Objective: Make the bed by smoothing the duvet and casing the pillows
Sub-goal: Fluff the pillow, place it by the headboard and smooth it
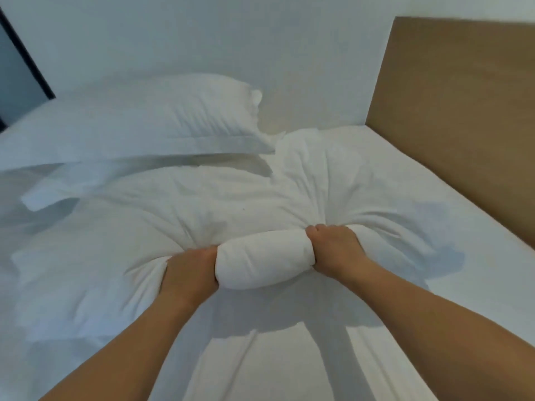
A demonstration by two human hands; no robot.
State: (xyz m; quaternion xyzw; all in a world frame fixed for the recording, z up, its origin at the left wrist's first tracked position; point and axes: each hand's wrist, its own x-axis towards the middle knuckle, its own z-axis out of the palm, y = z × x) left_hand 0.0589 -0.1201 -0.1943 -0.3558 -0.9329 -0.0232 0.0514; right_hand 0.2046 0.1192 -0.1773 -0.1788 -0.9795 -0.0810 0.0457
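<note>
Soft, even indoor light, slightly cool and a little dim

Wide-angle bending curves the headboard (pixel 463 117) and the dark frame (pixel 26 68) at far left; the cased pillow (pixel 139 120) is motion-blurred; the arms throw faint shadows on the sheet (pixel 289 357); no glare

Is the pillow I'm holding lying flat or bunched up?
Bunched up: both hands, left hand and right hand, grip the pillow, squeezing a roll between them.

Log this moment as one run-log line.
left hand: grips pillow | right hand: grips pillow | second pillow: cased, behind | headboard: right
</note>
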